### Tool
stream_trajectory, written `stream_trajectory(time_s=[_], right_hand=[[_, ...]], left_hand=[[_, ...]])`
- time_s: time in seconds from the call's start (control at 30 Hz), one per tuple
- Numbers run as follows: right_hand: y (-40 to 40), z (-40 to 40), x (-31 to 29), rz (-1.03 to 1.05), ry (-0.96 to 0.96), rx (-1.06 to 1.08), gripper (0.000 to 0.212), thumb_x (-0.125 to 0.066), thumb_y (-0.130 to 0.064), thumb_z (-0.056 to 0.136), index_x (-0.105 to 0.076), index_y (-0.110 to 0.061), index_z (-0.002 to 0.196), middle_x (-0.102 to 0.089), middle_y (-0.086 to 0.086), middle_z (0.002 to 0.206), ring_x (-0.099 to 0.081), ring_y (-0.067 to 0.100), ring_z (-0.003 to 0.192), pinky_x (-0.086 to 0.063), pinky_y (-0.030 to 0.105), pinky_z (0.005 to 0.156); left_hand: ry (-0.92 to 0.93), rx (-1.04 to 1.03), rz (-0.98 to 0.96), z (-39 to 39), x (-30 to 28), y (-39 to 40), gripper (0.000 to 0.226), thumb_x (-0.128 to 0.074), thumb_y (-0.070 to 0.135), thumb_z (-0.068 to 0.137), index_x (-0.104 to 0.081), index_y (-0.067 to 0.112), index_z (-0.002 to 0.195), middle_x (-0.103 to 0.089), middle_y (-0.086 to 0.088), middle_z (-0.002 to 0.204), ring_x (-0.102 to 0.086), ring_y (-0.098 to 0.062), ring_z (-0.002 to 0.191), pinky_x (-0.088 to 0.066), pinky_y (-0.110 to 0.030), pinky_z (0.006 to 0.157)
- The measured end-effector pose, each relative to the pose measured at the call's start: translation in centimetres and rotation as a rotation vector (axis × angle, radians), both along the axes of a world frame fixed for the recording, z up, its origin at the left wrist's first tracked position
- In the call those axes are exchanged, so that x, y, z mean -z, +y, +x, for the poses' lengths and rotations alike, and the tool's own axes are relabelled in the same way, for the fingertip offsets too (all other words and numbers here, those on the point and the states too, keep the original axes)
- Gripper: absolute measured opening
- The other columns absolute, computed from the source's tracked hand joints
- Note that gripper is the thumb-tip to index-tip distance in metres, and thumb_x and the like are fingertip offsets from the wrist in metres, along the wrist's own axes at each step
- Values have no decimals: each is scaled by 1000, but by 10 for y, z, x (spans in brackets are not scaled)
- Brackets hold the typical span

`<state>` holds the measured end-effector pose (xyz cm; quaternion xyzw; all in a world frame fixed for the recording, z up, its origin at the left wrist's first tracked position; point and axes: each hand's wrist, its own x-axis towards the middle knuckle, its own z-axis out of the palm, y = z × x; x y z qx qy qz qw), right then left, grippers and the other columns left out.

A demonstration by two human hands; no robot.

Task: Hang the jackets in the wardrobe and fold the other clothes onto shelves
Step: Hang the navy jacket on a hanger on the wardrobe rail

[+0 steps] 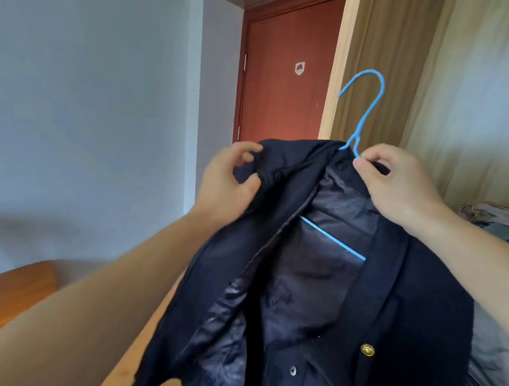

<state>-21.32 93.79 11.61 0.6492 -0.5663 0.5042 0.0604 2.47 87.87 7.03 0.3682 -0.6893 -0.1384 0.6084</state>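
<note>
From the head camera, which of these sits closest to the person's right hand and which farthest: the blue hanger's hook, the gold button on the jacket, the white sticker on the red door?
Measured from the right hand:
1. Blue hanger's hook, just above the fingers, which pinch the hanger's neck.
2. Gold button, lower down on the jacket front.
3. White sticker, up left on the red door, well behind.

A single wide-angle head-worn view looks forward and slightly down, close on a dark navy jacket filling the lower centre. A reddish-brown wooden door stands farther off at upper centre, a pale wall at left.
</note>
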Motion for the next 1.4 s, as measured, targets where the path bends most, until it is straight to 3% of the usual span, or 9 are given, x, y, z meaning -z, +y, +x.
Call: stream_trajectory(time_s=[0.1, 0.2, 0.3, 0.43, 0.53, 0.83, 1.0, 1.23, 1.4], right_hand=[[8, -6, -7, -10, 6, -23, 15, -56, -24, 95, -65, -17, 86, -66, -16, 89, -61, 10, 96, -41, 21, 80], [16, -17, -13, -6, -8, -12, 14, -57, -24, 95, -66, -16, 87, -66, -14, 89, -61, 8, 97, -39, 22, 80], [23, -28, -18, 24, -1, -33, 14, -58, -24, 95, -66, -18, 84, -67, -15, 90, -61, 7, 100, -38, 23, 82], [34, -41, -27, 56, -59, -45, 16, -59, -24, 95, -66, -18, 82, -69, -10, 97, -59, 7, 105, -38, 24, 87], [39, -55, -31, 77, -80, 2, 18, -58, -25, 95, -67, -18, 81, -69, -5, 96, -60, 12, 100, -39, 26, 80], [36, -79, -37, 277, 98, 178, 25, -54, -30, 97, -65, -13, 83, -57, -10, 80, -49, 2, 73, -33, 13, 64], [29, -78, -41, 306, 290, 245, 48, -50, -39, 97, -60, 5, 82, -58, 19, 87, -43, 9, 66, -32, 22, 61], [41, -90, -45, 464, 304, 250, 39, -56, -35, 92, -52, -15, 60, -52, -12, 75, -47, 1, 64, -36, 22, 67], [45, -96, -48, 522, 337, 252, 39, -52, -43, 90, -53, -20, 59, -52, -16, 72, -48, 5, 63, -40, 25, 66]], left_hand=[[-386, 122, 56, -11, -33, -2, 84, -63, 29, 61, -42, 31, 142, -47, 7, 139, -39, -10, 132, -31, -39, 114], [-706, 337, 244, -36, -73, 15, 92, -61, 40, 61, -30, 39, 147, -35, 10, 148, -26, -14, 141, -25, -39, 115], [-672, 318, 165, -72, -108, 26, 57, -54, 43, 77, -51, 36, 134, -50, 10, 141, -43, -10, 130, -30, -28, 107], [-754, 262, -221, -115, -110, 19, 36, -48, 26, 78, -64, 1, 96, -66, -11, 90, -57, -25, 85, -44, -39, 82], [-683, 368, -253, -132, -108, 4, 16, -58, 11, 88, -68, 8, 100, -71, -3, 94, -62, -20, 91, -45, -29, 88], [-758, 630, -248, -153, -92, -53, 21, -57, 12, 94, -69, 15, 111, -73, 3, 103, -65, -18, 101, -47, -40, 97], [-735, 839, -99, -150, -93, -76, 26, -52, 12, 100, -69, 14, 119, -73, -9, 107, -67, -27, 104, -50, -43, 96], [-694, 900, -63, -159, -78, -92, 29, -50, 28, 97, -70, 7, 102, -65, -31, 94, -55, -22, 74, -48, -36, 78], [-718, 841, -48, -157, -81, -94, 23, -49, 15, 101, -72, 19, 106, -74, -7, 96, -67, -25, 93, -51, -37, 90]])
